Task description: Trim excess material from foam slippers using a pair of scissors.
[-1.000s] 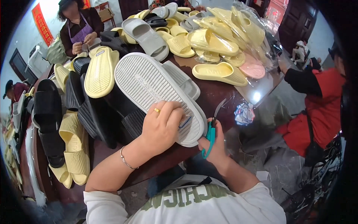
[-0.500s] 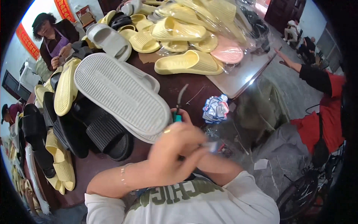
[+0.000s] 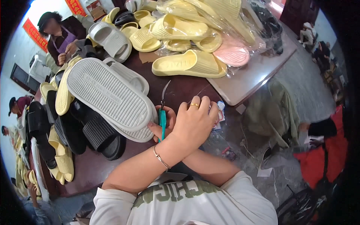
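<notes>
My forearms cross, the left over the right. My left hand [image 3: 198, 119], a ring on one finger, reaches over a pile of small shiny white-and-blue packets [image 3: 221, 111]. Its fingers are spread and bent downward, and the tips are partly hidden. My right hand [image 3: 169, 119] closes around a teal-handled tool [image 3: 162, 122] with a thin curved metal blade pointing away from me. The right thumb also presses on the end of a grey slipper [image 3: 108, 93], which lies sole up. Another grey slipper [image 3: 132, 77] is under it.
Black slippers [image 3: 103, 137] and yellow slippers [image 3: 63, 157] line the table's left side. Yellow slippers, some in clear bags, and a pink slipper [image 3: 234, 52] pile up at the back. A co-worker [image 3: 62, 35] handles something dark at the far left. Another person in red [image 3: 324, 150] is on the right.
My left hand has moved away and right from near my body to the packets. The grey slippers have shifted slightly left. The person in red has lowered an outstretched arm.
</notes>
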The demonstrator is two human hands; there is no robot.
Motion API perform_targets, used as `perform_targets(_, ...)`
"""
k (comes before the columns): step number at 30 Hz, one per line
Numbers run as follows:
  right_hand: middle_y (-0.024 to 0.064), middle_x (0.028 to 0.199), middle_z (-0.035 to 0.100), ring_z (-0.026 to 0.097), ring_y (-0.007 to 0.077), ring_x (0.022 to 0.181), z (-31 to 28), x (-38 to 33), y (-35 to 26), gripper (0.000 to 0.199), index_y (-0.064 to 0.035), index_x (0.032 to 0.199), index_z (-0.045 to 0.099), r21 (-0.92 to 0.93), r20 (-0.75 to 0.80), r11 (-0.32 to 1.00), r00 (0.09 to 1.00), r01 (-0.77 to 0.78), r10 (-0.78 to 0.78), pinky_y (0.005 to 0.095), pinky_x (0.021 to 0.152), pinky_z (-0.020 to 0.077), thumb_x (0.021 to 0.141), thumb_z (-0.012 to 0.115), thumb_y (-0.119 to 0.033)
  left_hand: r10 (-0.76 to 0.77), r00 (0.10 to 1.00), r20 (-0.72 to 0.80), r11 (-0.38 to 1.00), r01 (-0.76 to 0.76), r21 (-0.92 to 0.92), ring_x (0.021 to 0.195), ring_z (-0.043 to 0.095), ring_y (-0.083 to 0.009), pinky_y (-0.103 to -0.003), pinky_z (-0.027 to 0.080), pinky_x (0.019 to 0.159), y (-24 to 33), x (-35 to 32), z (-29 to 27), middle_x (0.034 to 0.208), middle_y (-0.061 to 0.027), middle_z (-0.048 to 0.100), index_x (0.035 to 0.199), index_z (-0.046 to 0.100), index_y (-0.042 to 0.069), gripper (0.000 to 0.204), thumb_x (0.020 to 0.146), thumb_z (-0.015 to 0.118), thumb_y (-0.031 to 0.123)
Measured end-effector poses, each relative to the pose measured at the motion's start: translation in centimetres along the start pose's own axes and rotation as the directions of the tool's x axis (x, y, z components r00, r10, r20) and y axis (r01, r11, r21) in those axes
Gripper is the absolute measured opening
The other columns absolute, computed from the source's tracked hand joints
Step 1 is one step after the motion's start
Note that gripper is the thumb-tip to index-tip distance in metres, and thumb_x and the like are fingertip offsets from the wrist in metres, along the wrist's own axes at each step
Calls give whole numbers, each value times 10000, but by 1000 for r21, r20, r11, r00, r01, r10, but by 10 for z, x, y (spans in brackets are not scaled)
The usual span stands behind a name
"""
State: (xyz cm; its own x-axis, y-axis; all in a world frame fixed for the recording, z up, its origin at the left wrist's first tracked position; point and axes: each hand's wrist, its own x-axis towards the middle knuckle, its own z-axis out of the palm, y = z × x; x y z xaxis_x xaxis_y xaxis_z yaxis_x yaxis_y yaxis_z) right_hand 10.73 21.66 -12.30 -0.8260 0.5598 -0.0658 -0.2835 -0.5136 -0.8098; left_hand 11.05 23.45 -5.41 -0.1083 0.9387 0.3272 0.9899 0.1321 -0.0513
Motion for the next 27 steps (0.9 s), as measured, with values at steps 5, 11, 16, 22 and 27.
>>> perform_targets(5, 25, 902, 518, 525, 84, 722, -1, -9, 7, 469, -70, 1136, 396, -438, 81, 865, 970, 242, -230, 227, 633, 440, 749, 658, -41, 82, 991, -103, 987, -66, 145, 1091, 467, -291, -463, 367, 887, -5, -17, -23, 1169, -124, 496, 1047, 548, 83, 355, 716, 570, 206)
perform_targets(11, 57, 952, 516, 539, 111, 820, -7, -9, -7, 513, -61, 1153, 362, -382, 209, 823, 907, 421, -367, 238, 696, 446, 733, 649, 0, -261, 923, -284, 907, 335, 256, 1204, 376, -346, -553, 266, 954, -50, -73, -76, 1280, -141, 430, 1116, 543, 110, 558, 641, 663, 377)
perform_targets(16, 60, 918, 527, 528, 107, 828, -1, -18, -8, 519, -62, 1132, 354, -180, 235, 970, 965, 166, -121, 234, 703, 439, 714, 648, 29, -465, 860, -211, 819, 508, 267, 1206, 369, -378, -553, 278, 941, -56, -111, -78, 1319, -146, 398, 1204, 508, 117, 715, 573, 725, 373)
perform_targets(22, 61, 897, 514, 522, 111, 799, 1, -27, -9, 500, -61, 1106, 352, -189, 302, 950, 935, 250, -186, 234, 667, 434, 712, 643, 39, -469, 816, -339, 822, 543, 170, 1137, 454, -346, -471, 397, 875, -79, -141, -84, 1248, -128, 477, 1190, 530, 134, 553, 667, 666, 252)
perform_targets(27, 65, 916, 489, 517, 122, 799, 6, -42, -14, 491, -65, 1105, 344, -313, 273, 882, 923, 352, -271, 247, 667, 430, 721, 629, 44, -438, 731, -523, 851, 525, 23, 1051, 537, -286, -348, 455, 850, -110, -164, -82, 1142, -123, 559, 1144, 563, 114, 473, 677, 604, 48)
